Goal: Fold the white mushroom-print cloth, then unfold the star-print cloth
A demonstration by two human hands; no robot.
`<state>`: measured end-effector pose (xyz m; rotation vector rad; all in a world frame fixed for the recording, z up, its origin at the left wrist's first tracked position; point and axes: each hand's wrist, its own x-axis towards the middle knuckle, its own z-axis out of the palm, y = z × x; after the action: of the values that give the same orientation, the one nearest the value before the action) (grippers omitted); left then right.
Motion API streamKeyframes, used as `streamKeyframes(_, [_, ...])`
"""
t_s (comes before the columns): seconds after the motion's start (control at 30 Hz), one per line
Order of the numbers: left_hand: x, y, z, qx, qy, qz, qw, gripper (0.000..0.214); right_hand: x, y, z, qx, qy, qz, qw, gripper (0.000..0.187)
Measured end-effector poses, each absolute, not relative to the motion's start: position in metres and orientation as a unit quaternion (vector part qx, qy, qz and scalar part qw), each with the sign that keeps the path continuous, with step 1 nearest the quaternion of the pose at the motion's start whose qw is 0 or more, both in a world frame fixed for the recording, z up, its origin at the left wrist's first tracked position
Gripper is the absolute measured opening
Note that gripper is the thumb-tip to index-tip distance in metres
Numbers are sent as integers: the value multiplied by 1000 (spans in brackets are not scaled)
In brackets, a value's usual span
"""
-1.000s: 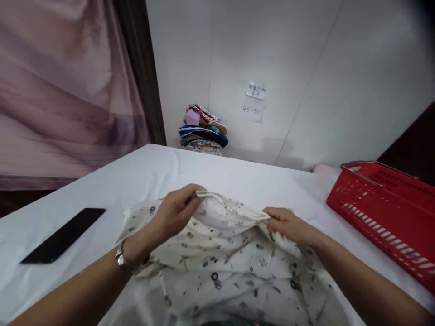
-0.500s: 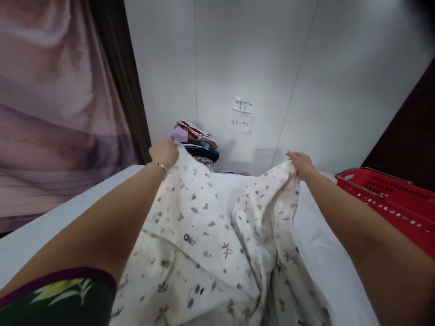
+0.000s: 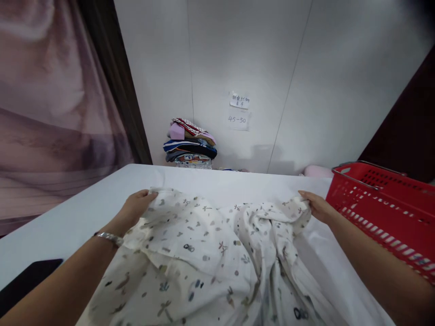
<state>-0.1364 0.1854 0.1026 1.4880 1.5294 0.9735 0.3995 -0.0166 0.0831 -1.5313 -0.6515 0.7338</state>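
A white cloth [image 3: 200, 240] printed with small plants, animals and dots spreads over the white table towards me, creased and bunched on its right half. My left hand [image 3: 137, 204] pinches its far left corner, a bracelet on the wrist. At the far right corner, my right hand [image 3: 316, 206] grips the fabric between thumb and fingers. The far edge hangs fairly low between both hands, close to the tabletop. What kind of cloth piece this is, I cannot make out.
A red plastic basket [image 3: 384, 203] stands on the right. Folded fabrics are stacked [image 3: 192, 145] behind the table [image 3: 136, 174], against the wall with paper notes [image 3: 239, 111]. A black flat object [image 3: 30, 280] lies at the left. A pink curtain [image 3: 44, 113] hangs beside it.
Both hands have come down and nearer to me, spreading wider apart, and the cloth's far edge has dropped towards the table. The black flat object has come into view.
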Motion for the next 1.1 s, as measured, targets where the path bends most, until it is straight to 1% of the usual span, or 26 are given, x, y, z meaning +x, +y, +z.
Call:
streamKeyframes(0.1, [-118,148,120,582,556,378,458,30,367,-30,100,-600,-285,402,630,38])
streamKeyframes(0.17, [-96,113,128,607,503,361,498,32,330,-39,109,-571,-324,422,626,45])
streamKeyframes(0.23, [-68,73,128,643,453,347,510,31,285,-49,111,-570,-375,410,606,47])
streamKeyframes(0.3, [-39,34,116,675,410,340,510,27,241,-60,105,-564,-436,384,586,48])
streamKeyframes(0.4, [-3,-10,85,692,346,321,546,22,189,-75,85,-581,-457,347,577,39])
streamKeyframes(0.47, [11,-28,66,679,354,332,551,20,169,-83,73,-589,-445,336,584,33])
streamKeyframes(0.57, [14,-42,53,677,371,377,512,19,157,-93,61,-594,-439,315,596,28])
streamKeyframes(0.7, [4,-54,59,715,355,433,418,20,148,-105,57,-600,-458,271,597,25])
streamKeyframes(0.8, [1,-67,64,751,344,427,367,15,140,-113,56,-593,-470,260,600,22])
streamKeyframes(0.93, [2,-83,61,785,358,407,300,12,128,-121,55,-575,-455,286,617,23])
streamKeyframes(1.1, [3,-89,60,812,339,385,277,14,127,-127,50,-562,-429,305,638,28])
